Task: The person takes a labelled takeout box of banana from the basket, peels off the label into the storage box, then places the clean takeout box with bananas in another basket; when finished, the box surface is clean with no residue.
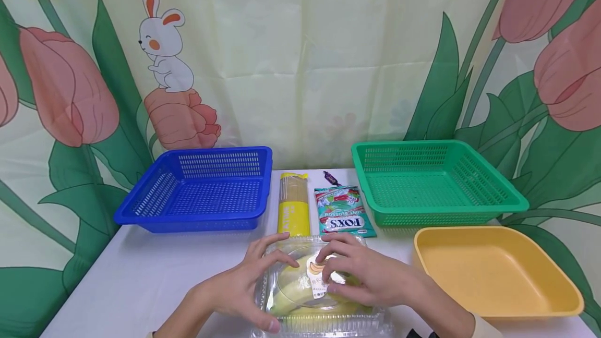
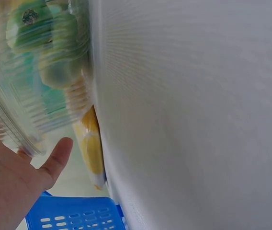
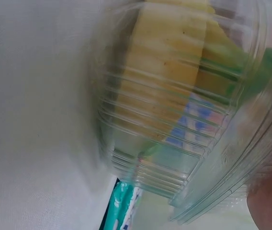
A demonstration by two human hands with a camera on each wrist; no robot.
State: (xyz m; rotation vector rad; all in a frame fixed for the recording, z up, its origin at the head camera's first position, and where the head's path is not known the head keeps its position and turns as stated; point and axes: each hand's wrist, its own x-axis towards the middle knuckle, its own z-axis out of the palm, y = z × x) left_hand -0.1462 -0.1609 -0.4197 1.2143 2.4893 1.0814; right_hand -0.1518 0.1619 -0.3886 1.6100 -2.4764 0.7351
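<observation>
Bananas [image 1: 287, 296] lie under the lid of a clear ridged plastic container [image 1: 324, 321], which sits at the near edge of the table [image 1: 155, 275], squarely before the person, probably so that both hands reach it with equal ease. The left hand [image 1: 246, 283] is spread wide about the container's left side, thumb toward the near edge and fingers over the lid; nothing is clasped, and the wide span looks suited to steadying a broad box. The right hand [image 1: 361, 270] comes in from the other side, fingers loosely bent over the paper label [image 1: 317, 292] on top. They wrap round nothing visible, though how firmly their tips touch the lid cannot be told.

Just beyond the container, the pasta packet [image 1: 293, 218] stretches lengthwise away from the person beside the candy bag [image 1: 345, 213], with a small wrapped sweet [image 1: 331, 178] behind that bag. This middle strip probably keeps them within reach of either arm. The blue basket [image 1: 188, 225] flanks them on the left, the green basket [image 1: 432, 217] on the right, and the yellow tub [image 1: 497, 275] sits nearer on the right, leaving the hands room between.
</observation>
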